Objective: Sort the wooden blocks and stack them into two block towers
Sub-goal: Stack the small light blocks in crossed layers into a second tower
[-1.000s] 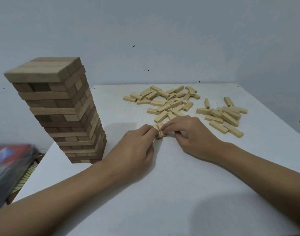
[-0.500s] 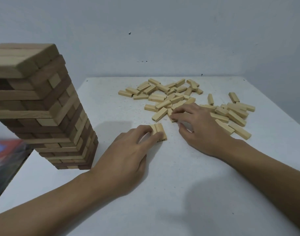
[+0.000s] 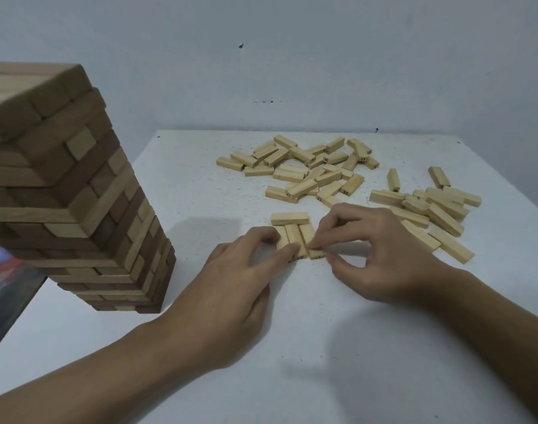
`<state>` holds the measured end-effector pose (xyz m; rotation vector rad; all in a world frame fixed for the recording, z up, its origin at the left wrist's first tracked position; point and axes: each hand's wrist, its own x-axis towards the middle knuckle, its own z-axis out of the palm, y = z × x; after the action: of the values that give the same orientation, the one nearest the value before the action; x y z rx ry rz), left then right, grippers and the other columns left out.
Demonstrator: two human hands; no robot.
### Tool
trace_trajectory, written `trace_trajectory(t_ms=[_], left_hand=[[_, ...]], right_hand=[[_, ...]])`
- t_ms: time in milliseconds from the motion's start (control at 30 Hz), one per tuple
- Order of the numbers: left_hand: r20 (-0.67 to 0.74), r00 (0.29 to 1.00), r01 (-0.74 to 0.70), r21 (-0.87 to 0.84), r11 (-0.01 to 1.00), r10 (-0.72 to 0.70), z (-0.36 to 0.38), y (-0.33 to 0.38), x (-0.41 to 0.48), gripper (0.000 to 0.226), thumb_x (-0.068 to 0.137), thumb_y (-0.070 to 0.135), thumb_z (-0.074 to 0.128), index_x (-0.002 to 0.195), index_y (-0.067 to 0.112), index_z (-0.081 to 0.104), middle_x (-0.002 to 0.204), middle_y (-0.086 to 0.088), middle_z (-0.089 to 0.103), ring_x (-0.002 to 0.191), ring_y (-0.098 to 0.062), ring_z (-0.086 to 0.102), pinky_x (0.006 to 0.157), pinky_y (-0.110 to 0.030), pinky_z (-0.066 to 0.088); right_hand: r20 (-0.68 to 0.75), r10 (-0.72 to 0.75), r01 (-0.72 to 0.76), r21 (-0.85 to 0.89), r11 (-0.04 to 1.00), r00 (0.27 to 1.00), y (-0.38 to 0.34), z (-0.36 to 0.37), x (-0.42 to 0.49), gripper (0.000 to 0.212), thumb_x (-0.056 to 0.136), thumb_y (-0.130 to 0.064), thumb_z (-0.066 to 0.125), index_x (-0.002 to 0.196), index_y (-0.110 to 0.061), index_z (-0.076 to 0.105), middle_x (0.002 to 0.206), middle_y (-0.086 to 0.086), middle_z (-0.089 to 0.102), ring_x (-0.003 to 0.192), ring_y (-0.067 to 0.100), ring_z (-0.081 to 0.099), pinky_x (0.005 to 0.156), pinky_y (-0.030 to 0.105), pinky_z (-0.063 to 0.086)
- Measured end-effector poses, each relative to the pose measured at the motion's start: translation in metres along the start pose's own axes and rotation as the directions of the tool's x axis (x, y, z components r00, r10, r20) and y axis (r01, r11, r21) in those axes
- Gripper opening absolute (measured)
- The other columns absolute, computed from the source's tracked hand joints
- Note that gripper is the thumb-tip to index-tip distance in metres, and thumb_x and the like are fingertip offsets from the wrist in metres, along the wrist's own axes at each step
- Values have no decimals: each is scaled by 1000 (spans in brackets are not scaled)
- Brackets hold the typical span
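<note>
One three-block row [image 3: 293,235] is lying on the table [image 3: 292,362]; left hand [image 3: 231,286] is gripping it; right hand [image 3: 381,252] is pinching its rightmost block [image 3: 306,232].

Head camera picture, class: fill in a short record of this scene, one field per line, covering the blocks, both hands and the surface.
Tower: tall, mixed dark and pale blocks, standing at the table's left
Table: white
Loose blocks: pale, scattered at the far side, more to the right
New base: row of three blocks side by side, crosswise block at its far end
Left hand: pinches the row's left side
Right hand: pinches the row's rightmost block
</note>
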<state>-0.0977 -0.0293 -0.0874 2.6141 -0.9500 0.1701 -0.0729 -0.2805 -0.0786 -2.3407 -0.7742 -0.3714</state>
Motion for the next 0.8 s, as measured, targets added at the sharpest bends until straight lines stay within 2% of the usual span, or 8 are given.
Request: trace_trajectory(t_ms=[133,233,400,533,667,800], left_hand=[[29,999,31,-47,998,-30,1,-4,-1,56,99,19,35,152,36,43,150,8,35,120,-19,46,95,-21,30],[45,998,51,-78,996,-48,1,-4,-1,55,100,25,31,152,41,40,151,14,30,121,-17,43,94,-13,28],[63,996,66,-113,991,-59,-1,-3,-1,54,100,30,28,149,51,35,151,20,25,120,-17,44,94,-22,33],[68,996,59,-115,992,-51,-1,-3,-1,55,100,31,27,148,57,33,152,20,24,115,-15,43,90,-19,33],[71,996,57,-108,992,-50,-2,-4,-1,55,100,32,28,148,57,32,153,20,23,115,-14,43,88,-17,32],[49,998,53,-156,986,-46,-2,-4,0,51,103,28,35,146,55,34,149,22,26,116,-14,47,90,-22,38]], right_hand=[[14,-14,14,35,999,1000,-1,1,-1,19,83,-8,81,98,-19,83,94,-9,70,88,12,68,73,31,55],[15,5,-6,68,998,1000,0,0,-1,16,84,-9,82,97,-19,83,95,-8,71,90,13,68,75,32,55],[9,15,-16,92,996,1000,0,0,-1,13,84,-10,83,95,-18,83,94,-9,71,90,13,69,76,31,55],[-19,59,-55,152,987,998,0,0,-2,14,86,-7,80,97,-16,81,98,-8,71,97,14,68,82,26,54],[-107,78,-66,111,992,991,3,4,0,21,88,-4,76,105,-16,79,105,-6,69,105,16,66,87,31,52],[12,100,-101,57,993,995,1,3,-2,34,86,-28,76,121,-25,74,118,-14,62,119,13,58,95,32,50]])
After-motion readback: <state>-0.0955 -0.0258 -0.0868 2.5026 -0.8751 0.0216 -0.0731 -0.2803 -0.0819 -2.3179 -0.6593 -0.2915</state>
